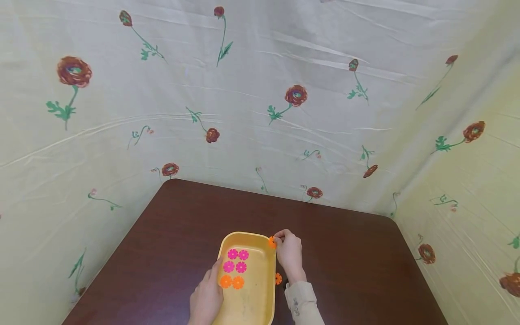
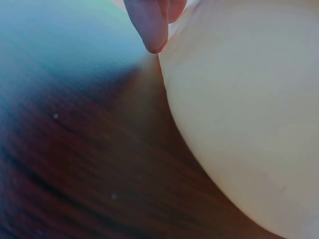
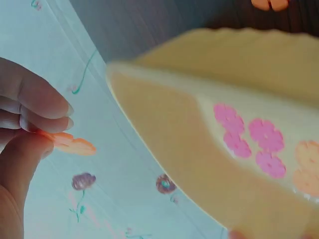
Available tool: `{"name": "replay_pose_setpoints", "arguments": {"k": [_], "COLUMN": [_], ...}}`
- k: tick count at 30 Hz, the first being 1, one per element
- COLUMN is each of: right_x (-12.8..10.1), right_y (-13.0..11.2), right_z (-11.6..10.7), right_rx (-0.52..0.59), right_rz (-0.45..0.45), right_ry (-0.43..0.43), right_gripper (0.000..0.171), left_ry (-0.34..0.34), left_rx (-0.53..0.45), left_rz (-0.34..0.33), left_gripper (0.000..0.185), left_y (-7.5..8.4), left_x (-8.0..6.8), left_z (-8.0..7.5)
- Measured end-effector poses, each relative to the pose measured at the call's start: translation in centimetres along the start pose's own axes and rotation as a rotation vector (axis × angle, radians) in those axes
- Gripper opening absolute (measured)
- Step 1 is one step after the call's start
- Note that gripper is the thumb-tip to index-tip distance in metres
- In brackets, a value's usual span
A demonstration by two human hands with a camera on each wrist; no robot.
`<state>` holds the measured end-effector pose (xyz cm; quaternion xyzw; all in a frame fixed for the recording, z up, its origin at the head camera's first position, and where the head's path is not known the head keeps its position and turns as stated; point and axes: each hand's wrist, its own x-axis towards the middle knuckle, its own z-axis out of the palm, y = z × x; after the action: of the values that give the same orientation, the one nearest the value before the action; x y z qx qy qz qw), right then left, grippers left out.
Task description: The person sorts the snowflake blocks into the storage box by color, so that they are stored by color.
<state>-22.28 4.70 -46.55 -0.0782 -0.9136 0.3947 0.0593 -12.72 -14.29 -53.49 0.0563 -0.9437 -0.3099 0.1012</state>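
Your right hand [image 1: 289,253] pinches an orange flower disc [image 1: 271,242] between thumb and fingertips [image 3: 50,107], at the upper right corner of the yellow tray [image 1: 268,289], low in the centre of the head view. The disc sits level with the rim, partly over it; whether it touches the rim cannot be told.

Your left hand [image 1: 206,298] lies along the tray's left edge, fingers straight and relaxed against the wall, grasping nothing. In the left wrist view one fingertip [image 2: 149,25] rests at the upper middle, right where tray wall meets the dark brown table [image 1: 357,253].

Inside the tray: four pink discs [image 1: 237,260] in a two-by-two block, and below them two orange discs [image 1: 232,282] side by side. Another orange disc [image 1: 278,278] lies on the table just outside the tray's right wall, beside your wrist.

Advice for the step in hand: keep the pinch light and on the disc's edge, carry it flat over the rim, and set it down beside the orange pair without nudging the laid rows. Keep the left hand steady on the tray.

Hard to make out: the right wrist view is blurred, the disc's underside is hidden by your thumb, and the tray's near end is cut off at the bottom of the head frame. A further orange piece [image 3: 269,4] is clipped at that view's top edge.
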Motion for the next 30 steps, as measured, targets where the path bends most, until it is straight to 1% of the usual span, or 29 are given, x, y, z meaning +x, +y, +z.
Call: {"name": "replay_pose_setpoints", "arguments": {"k": [4,9,12,15,20,26,30], "right_x": [0.2,0.4,0.6,0.7,0.1,-0.7,-1.4], "right_y": [-0.8,-1.6,-1.7,-1.6,-1.7,-1.7,-1.7], "right_z": [0.2,0.4,0.6,0.8,1.5,2.5,3.2], "right_rx": [0.0,-0.007,-0.006,-0.005,-0.008,-0.023,-0.034], "right_rz": [-0.038,-0.066,-0.086,-0.094,-0.1,-0.17,-0.191], "right_ry": [-0.025,-0.062,-0.087,-0.112,-0.146,-0.174,-0.191], "right_gripper": [0.004,0.003,0.004,0.005,0.006,0.01,0.011], "left_ry": [0.009,0.033,0.039,0.042,0.041,0.047,0.048], "left_rx": [-0.001,-0.003,-0.002,0.001,0.004,0.001,-0.004], "left_rz": [-0.014,-0.01,-0.01,-0.026,-0.027,-0.019,-0.021], "left_gripper": [0.065,0.065,0.065,0.066,0.066,0.065,0.064], "left_y": [0.6,1.4,1.9,2.5,2.6,2.6,2.7], "left_x": [0.1,0.2,0.3,0.4,0.5,0.5,0.4], "left_z": [0.5,1.0,1.3,1.7,1.7,1.9,1.9]}}
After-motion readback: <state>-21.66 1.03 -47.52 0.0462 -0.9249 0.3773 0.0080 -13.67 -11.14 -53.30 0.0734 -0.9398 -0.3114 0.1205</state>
